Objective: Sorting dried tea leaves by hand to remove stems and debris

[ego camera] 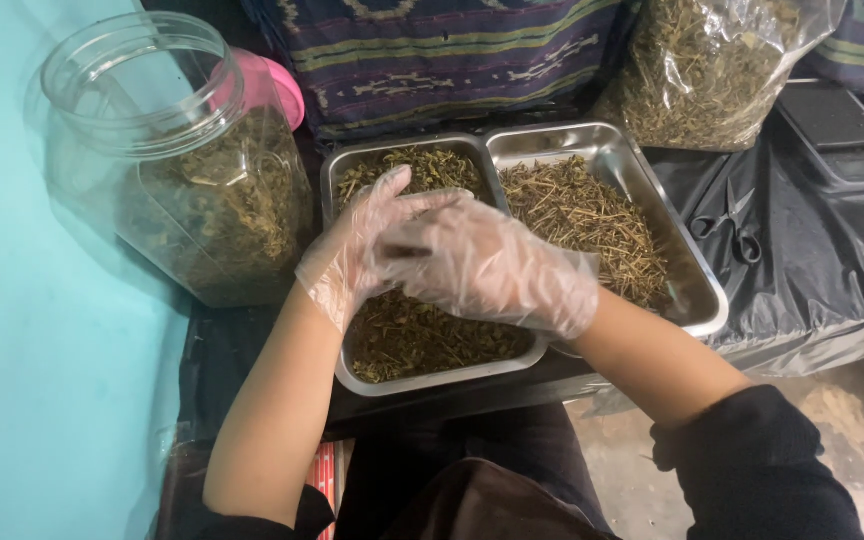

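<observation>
Dried herbs [422,335] fill the left steel tray [337,180], whose long side runs away from the person on the black-covered worktop [812,270]. Beside it sits a second tray [697,275] of stems. Both gloved hands hover above the left tray: the right hand [492,265] overlaps the left hand [362,245], fingers loosely curved; whether they hold anything cannot be told.

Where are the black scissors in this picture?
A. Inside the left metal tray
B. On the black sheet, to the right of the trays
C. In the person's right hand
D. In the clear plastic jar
B: the scissors lie flat on the black sheet, just right of the right metal tray, and neither gloved hand touches them.
</observation>
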